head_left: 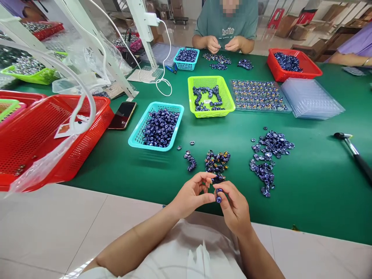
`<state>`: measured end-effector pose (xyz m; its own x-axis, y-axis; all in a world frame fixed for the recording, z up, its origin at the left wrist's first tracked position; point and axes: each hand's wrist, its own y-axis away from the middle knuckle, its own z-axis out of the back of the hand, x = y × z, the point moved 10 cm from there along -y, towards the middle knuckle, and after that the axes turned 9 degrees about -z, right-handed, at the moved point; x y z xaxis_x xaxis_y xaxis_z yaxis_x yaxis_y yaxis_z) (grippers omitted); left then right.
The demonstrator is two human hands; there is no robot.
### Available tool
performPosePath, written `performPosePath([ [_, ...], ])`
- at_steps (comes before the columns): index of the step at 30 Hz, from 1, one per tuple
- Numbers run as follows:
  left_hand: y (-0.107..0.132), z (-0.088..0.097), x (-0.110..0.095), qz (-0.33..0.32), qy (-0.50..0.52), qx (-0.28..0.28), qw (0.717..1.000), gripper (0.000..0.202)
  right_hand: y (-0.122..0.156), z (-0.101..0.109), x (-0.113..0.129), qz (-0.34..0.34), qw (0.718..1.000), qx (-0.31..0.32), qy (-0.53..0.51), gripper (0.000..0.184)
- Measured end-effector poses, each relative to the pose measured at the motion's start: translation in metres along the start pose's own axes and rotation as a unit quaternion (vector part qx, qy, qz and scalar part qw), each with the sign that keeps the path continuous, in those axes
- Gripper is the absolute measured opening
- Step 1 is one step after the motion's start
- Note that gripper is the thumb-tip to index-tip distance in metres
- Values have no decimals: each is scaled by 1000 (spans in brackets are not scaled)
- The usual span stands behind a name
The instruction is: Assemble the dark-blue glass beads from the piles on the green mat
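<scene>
My right hand [235, 205] is closed, pinching a small shiny dark-blue metal piece [218, 196] with rounded ends between thumb and fingers. Close beside it on the left is my left hand [192, 195], fingers curved and apart from the thumb. The left thumb tip is at the piece; whether it touches I cannot tell. Just beyond my fingertips lies a pile of dark-blue parts with orange glints [216, 161]. A curved row of small blue parts [190, 161] lies to its left. Flat dark-blue pieces [270, 149] are heaped on the right.
On the green table [314, 166] stand a blue basket [132, 140] of dark parts, a lime basket [191, 87] and a large red basket [95, 131]. A filled clear tray [260, 97] adjoins stacked trays [312, 99]. A black-handled hammer [356, 155] lies right. A person [226, 29] works opposite.
</scene>
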<state>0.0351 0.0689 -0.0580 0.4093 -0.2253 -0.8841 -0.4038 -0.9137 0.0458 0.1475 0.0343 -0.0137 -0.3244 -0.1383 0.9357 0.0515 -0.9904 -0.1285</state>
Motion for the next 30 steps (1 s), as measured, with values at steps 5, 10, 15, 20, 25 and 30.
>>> performPosePath([
  [5, 4, -24, 6, 13, -17, 109, 994, 59, 4, -7, 1, 5, 1000, 5, -10, 19],
  [10, 6, -27, 6, -5, 8, 103, 995, 48, 9, -6, 7, 49, 998, -35, 1, 18],
  [15, 7, -27, 2, -28, 15, 101, 994, 44, 14, -9, 8, 70, 996, -45, 2, 23],
  [20, 8, -18, -5, 3, -52, 99, 994, 47, 8, -12, 10, 74, 996, -36, 35, 22],
  [25, 9, 10, -19, 34, -123, 57, 990, 58, -2, -14, 19, 118, 978, -67, 160, 31],
  [30, 11, 31, -29, 16, -264, 6, 964, 20, -6, -31, 35, 191, 952, -60, 233, 50],
])
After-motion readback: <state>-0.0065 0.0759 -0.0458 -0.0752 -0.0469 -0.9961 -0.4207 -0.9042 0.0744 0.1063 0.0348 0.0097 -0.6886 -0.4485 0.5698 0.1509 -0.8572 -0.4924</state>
